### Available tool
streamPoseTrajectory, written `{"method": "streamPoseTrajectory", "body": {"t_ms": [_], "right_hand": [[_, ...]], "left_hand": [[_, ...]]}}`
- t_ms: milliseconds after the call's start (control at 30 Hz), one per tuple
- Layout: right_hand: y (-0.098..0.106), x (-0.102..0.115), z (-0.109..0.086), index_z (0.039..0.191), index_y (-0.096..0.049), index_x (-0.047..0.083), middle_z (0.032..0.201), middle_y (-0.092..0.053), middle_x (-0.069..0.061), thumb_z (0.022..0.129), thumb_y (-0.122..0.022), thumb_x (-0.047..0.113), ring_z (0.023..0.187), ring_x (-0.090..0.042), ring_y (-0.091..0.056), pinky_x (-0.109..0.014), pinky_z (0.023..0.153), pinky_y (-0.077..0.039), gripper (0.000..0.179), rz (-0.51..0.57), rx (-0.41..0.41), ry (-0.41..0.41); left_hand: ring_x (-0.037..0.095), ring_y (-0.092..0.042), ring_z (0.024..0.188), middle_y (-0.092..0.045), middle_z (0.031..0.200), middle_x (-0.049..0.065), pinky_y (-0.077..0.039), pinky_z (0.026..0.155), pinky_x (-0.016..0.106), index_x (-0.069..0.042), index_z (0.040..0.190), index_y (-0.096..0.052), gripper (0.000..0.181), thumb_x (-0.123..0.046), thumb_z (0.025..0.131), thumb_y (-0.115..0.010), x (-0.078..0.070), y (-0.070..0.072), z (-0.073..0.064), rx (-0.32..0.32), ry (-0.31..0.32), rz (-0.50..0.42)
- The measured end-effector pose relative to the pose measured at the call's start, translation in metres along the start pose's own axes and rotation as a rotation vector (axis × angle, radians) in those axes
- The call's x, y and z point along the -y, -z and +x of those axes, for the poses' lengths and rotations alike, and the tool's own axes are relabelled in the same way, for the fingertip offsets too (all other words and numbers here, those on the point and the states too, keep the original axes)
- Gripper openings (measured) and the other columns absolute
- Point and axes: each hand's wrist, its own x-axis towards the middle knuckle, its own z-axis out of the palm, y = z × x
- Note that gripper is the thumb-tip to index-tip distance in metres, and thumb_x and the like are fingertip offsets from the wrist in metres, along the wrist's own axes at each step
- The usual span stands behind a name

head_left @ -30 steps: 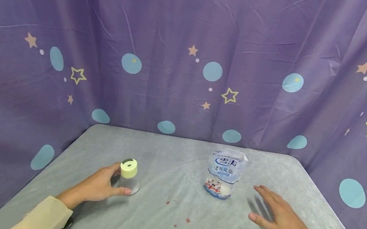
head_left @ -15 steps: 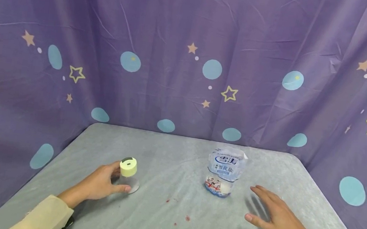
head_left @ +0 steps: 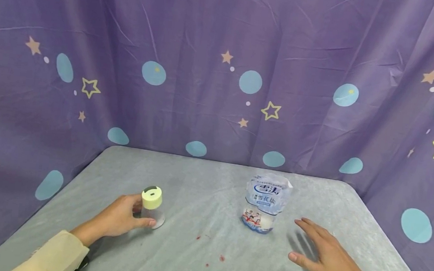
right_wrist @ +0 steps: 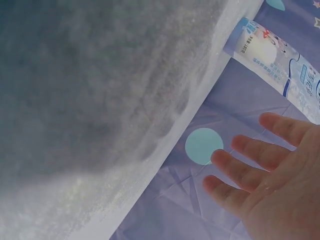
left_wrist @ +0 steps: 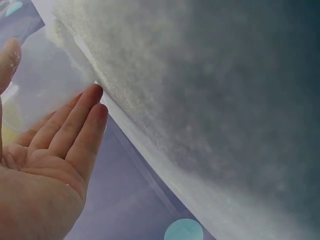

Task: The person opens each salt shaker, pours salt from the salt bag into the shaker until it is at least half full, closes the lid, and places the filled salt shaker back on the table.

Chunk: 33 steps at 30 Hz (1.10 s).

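A small clear jar (head_left: 158, 219) with a pale yellow-green lid (head_left: 152, 198) stands upright on the left half of the table. My left hand (head_left: 119, 216) reaches around it, thumb in front and fingers behind. In the left wrist view those fingers (left_wrist: 70, 125) are straight alongside the jar (left_wrist: 50, 75). A blue-and-white bag of salt (head_left: 266, 198) stands upright right of the middle. To its right, my right hand (head_left: 329, 257) is spread with nothing in it. The right wrist view shows its fingers apart from the bag (right_wrist: 275, 62).
A grey cloth covers the table (head_left: 196, 177), with small red stains (head_left: 221, 258) near the middle front. Behind and at both sides hangs a purple curtain (head_left: 195, 40) with stars and blue spots. A dark object (head_left: 82, 265) shows under the left sleeve (head_left: 55, 255).
The right hand has shifted very slightly left toward the bag. The head view has tilted a little. The left hand, the jar and the bag stay in place.
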Motion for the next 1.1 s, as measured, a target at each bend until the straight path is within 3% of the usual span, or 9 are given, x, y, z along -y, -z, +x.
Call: {"method": "streamPoseTrajectory", "body": {"t_ms": [300,767,1100], "right_hand": [[-0.002,0.003,0.000,0.150,-0.050,0.019,0.150,-0.051,-0.015,0.087,-0.079,0.050,0.132,-0.042,-0.051,-0.066,0.098,-0.043,0.076,-0.001,-0.008,0.012],[-0.006,0.004,-0.002,0.149,-0.052,0.016,0.149,-0.052,-0.014,0.086,-0.080,0.051,0.132,-0.040,-0.052,-0.064,0.099,-0.043,0.078,-0.002,-0.017,0.016],[-0.005,0.008,-0.003,0.150,-0.051,0.018,0.148,-0.053,-0.011,0.086,-0.079,0.052,0.132,-0.037,-0.052,-0.061,0.100,-0.043,0.078,-0.005,-0.017,0.022]], "left_hand": [[0.036,-0.070,0.108,-0.068,0.127,0.019,-0.056,0.092,0.049,-0.001,0.130,-0.064,0.069,-0.038,0.078,-0.090,-0.005,0.000,0.000,0.011,0.005,-0.028],[0.029,-0.072,0.103,-0.072,0.120,0.012,-0.058,0.088,0.044,-0.005,0.124,-0.067,0.064,-0.042,0.078,-0.089,-0.011,-0.008,0.000,0.007,-0.090,-0.028],[0.030,-0.072,0.104,-0.071,0.123,0.015,-0.058,0.088,0.044,-0.003,0.127,-0.066,0.069,-0.044,0.076,-0.089,-0.020,-0.014,0.000,0.029,-0.086,-0.013]]}}
